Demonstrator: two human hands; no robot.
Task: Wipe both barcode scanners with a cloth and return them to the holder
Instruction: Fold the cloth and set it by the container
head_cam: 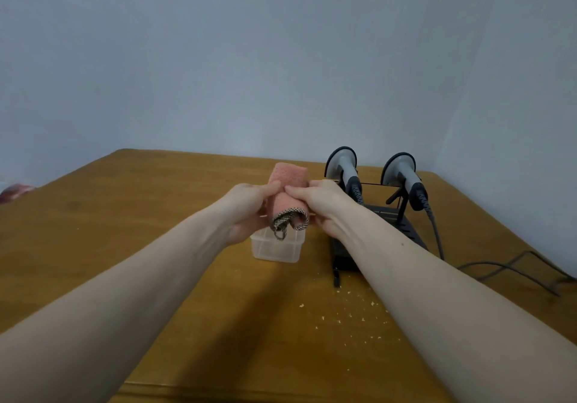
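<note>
Two scanners: I see the left scanner point(342, 165) and the right scanner point(402, 170) both seated in the holder point(379, 215) at the far right of the table point(125, 215), heads up and tilted away from me.
Cloth: pink cloth point(288, 196) with a dark woven edge hanging at its near end, held up between my hands above the tub point(276, 246).
Left hand: my left hand point(249, 206) grips the cloth's left side, fingers curled round it.
Right hand: my right hand point(318, 203) pinches the cloth's right side, thumb on top.
In the way: my right hand and forearm cover the holder's near left part; the left scanner sits just behind that hand.
Tub: clear plastic, open-topped, just beside the holder's left side.
Cables: coiled leads drop from both scanner handles; a grey cable point(512, 265) runs off over the table's right side.
Crumbs: pale crumbs point(352, 312) scattered on the wood near the holder's front.
Writing: none I can read on scanners, holder or tub.
Edges: wall point(281, 59) close behind the table's far edge; right table edge close to the holder; a reddish thing point(15, 190) sits past the left edge, too blurred to tell.
Room: wide bare wood to the left of the tub.
</note>
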